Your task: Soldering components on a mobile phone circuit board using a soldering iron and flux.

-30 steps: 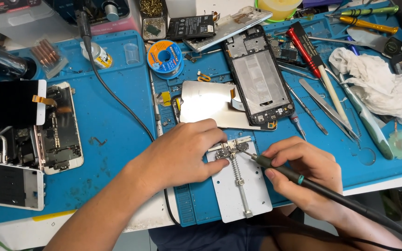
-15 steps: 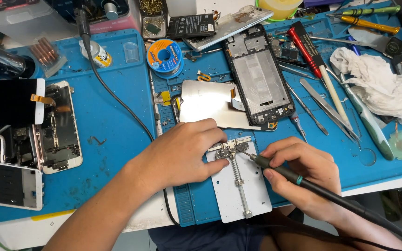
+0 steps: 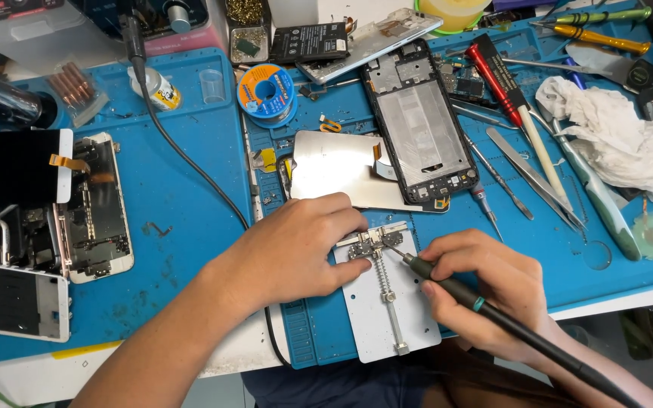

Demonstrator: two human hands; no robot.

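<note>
Here the right hand [image 3: 493,291] pinches a slim black soldering iron [image 3: 493,313], its metal tip on a small circuit board [image 3: 368,243] clamped atop a flat white metal holder [image 3: 387,302] on the blue rubber mat [image 3: 190,211]. The left hand [image 3: 296,253] presses flat beside the board, holding nothing. A clear box [image 3: 245,23] holds brassy bits.

Right hand [image 3: 493,291] holding soldering iron [image 3: 447,287] (tip on clamped part), left hand [image 3: 296,249] steadying holder [image 3: 383,317]
</note>
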